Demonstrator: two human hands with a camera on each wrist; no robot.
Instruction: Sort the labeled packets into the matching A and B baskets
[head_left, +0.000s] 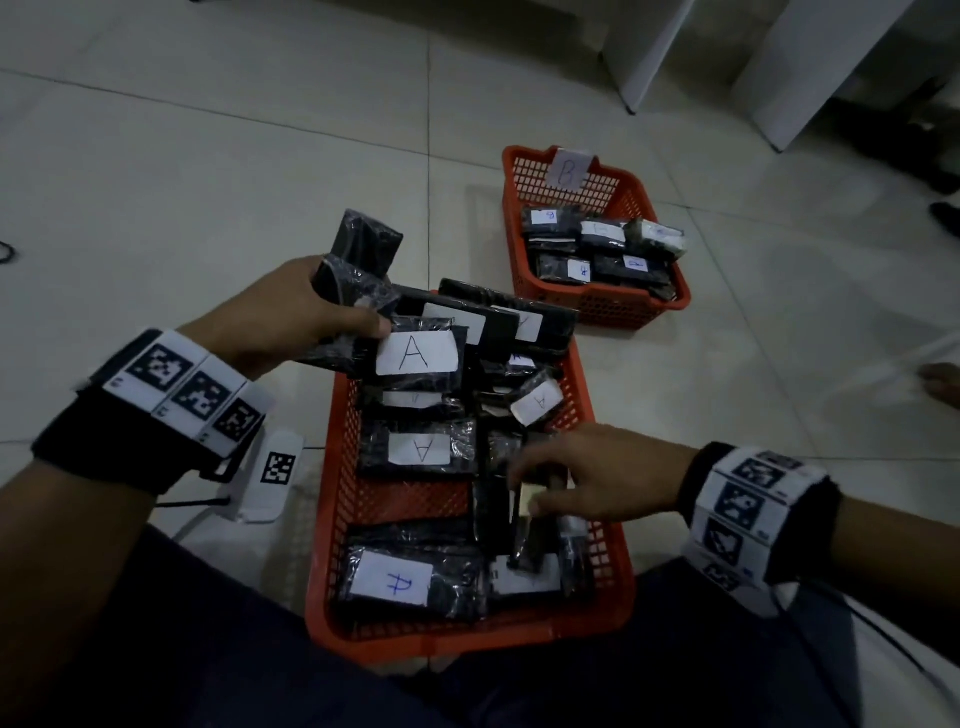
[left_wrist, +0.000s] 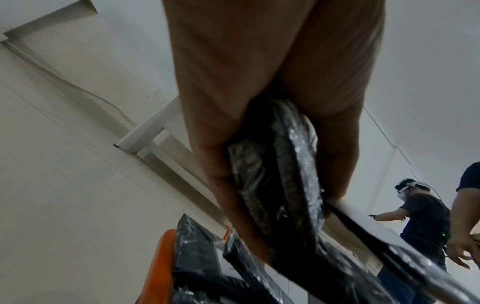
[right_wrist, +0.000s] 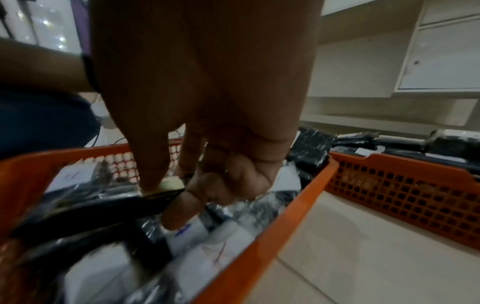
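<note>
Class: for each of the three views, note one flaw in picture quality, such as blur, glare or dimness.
Head view: dim overall, with the right hand smeared by motion. Left wrist view: glare glints on the wrapped packets the left hand grips. Right wrist view: packets in the near basket are badly blurred.

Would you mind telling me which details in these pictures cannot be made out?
- Labels of the packets in the left hand: turned away in the head view, edge-on in the left wrist view.
- Letter on the packet that the right hand pinches: motion blur in the right wrist view, fingers over it in the head view.
- Any tag on the near basket: none shows; the far basket shows a B tag.
</note>
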